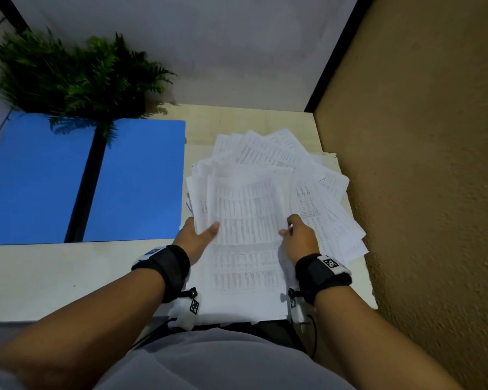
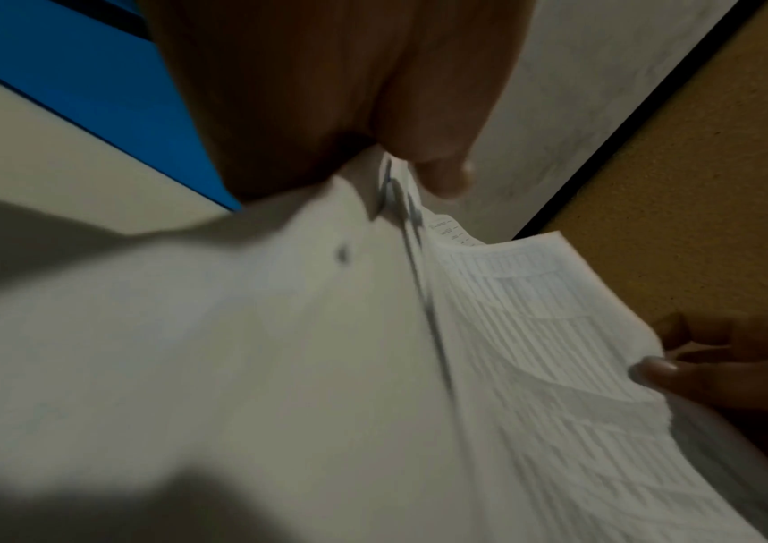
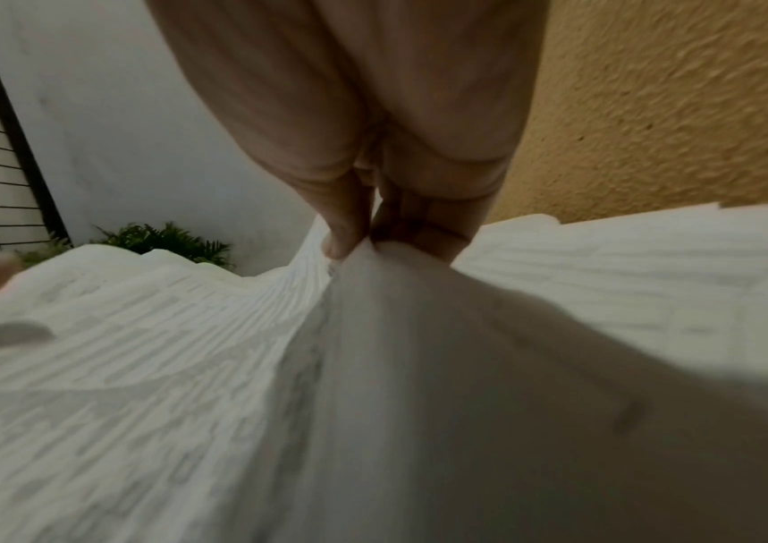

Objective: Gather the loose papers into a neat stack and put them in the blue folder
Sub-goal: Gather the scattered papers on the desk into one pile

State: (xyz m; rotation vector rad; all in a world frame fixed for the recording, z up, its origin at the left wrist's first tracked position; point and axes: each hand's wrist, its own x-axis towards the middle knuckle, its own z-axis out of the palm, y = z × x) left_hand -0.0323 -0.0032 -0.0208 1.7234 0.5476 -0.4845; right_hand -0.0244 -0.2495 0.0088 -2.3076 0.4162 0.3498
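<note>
Hands [image 1: 197, 235] [image 1: 297, 237] pinch papers [image 1: 245, 220] beside blue folder [image 1: 138, 178]; only right wrist view shows fingers [image 3: 347, 235] curled.

left hand [image 1: 197, 235] gripping, right hand [image 1: 297, 239] pinching

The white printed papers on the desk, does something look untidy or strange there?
Yes. The white printed papers are not squared: the far sheets fan out at different angles toward the textured brown wall. The left hand and right hand grip the nearer bundle, which bows upward. The open blue folder holds no sheets.
</note>
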